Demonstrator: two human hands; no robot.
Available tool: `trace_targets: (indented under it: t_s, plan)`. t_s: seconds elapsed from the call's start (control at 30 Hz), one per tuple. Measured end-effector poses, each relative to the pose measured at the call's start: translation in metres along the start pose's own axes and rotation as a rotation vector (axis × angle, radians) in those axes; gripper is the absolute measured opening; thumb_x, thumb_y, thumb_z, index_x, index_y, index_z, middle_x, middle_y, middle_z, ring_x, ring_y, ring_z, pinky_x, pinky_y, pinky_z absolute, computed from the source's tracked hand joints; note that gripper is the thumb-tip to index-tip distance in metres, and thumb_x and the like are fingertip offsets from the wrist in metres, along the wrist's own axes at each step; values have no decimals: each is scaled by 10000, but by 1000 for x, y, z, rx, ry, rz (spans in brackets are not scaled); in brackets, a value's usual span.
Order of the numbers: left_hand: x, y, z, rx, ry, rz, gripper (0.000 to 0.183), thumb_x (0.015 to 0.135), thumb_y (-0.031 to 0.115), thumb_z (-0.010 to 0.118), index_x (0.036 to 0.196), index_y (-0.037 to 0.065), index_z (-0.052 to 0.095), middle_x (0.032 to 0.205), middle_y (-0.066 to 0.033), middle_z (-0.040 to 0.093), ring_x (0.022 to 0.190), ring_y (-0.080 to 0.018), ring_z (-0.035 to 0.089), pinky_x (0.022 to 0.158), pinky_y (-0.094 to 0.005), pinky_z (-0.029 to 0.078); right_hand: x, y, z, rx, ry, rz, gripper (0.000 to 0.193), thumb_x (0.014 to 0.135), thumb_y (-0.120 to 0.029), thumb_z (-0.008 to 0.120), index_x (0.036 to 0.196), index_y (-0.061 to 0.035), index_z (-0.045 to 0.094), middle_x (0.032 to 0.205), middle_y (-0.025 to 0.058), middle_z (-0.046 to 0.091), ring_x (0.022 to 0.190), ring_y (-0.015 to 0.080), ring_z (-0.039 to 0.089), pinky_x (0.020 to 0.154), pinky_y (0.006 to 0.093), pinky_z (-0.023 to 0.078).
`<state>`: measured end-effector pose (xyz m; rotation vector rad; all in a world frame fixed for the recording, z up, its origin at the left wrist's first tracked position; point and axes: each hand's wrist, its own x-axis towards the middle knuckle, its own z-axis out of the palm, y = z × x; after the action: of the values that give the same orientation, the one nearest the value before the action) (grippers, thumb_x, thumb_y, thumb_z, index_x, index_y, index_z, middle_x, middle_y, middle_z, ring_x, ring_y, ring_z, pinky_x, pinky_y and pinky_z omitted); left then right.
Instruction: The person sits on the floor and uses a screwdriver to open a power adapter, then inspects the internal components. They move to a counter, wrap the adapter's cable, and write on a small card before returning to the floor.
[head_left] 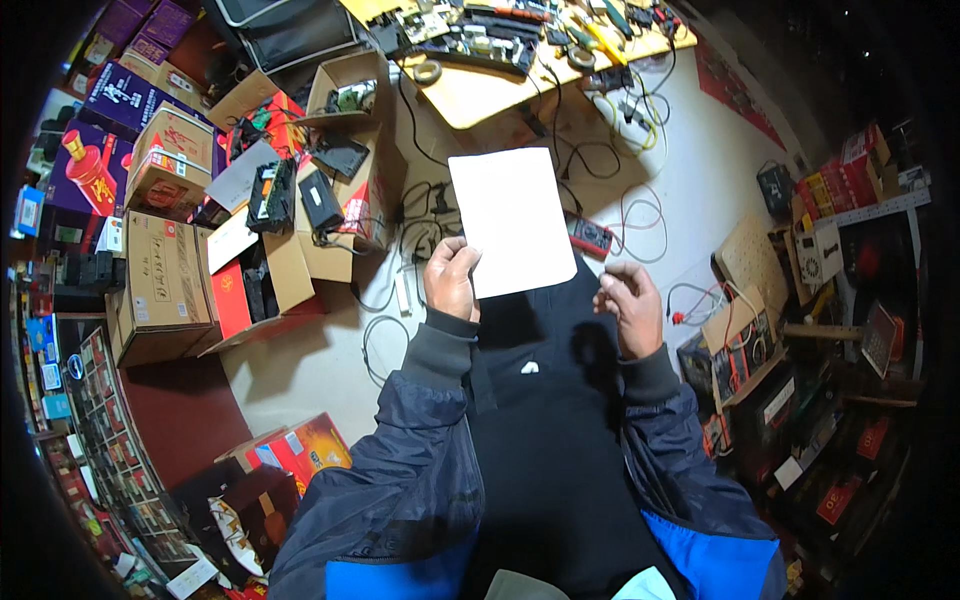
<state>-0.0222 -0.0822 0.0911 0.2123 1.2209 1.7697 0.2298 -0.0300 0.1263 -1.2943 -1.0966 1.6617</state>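
Observation:
My left hand (pixel 453 282) is closed on the lower left edge of a blank white sheet of paper (pixel 515 220), thumb on top. The sheet is held up over my lap, and its corners look rounded or trimmed. To the right of the sheet and apart from it, my right hand (pixel 631 308) is closed, thumb and forefinger brought together. A pale spot shows by those fingertips, and I cannot make out whether it is held. A small white patch (pixel 529 367) shows on my black clothing (pixel 550 440); whether it is a scrap or a mark is unclear.
Ahead stands a yellow-topped table (pixel 470 100) with tools, tape rolls and opened devices. Beyond the sheet, a red multimeter (pixel 590 236) sits among cables. Open cardboard boxes (pixel 160 285) with electronics crowd the left. At right are a parts box (pixel 745 350) and shelving (pixel 880 205).

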Motion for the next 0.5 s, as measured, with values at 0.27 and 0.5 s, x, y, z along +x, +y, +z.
trace_targets:
  t_s: [0.27, 0.5]
  plan:
    - [70, 27, 4, -76, 20, 98, 142, 876, -2, 619, 1018, -8, 617, 933, -49, 647, 866, -133, 605, 830, -275, 498, -3, 4, 0, 6, 17, 12, 196, 972, -110, 659, 1120, 2, 597, 914, 67, 635, 739, 154, 645, 683, 300, 550]
    - [160, 50, 22, 91, 112, 176, 201, 833, 60, 669, 1014, -20, 635, 911, -56, 649, 845, -163, 611, 810, -297, 507, 5, 4, 4, 11, -2, 39, 180, 971, -98, 661, 1114, -9, 597, 898, 62, 639, 731, 147, 647, 669, 294, 551]
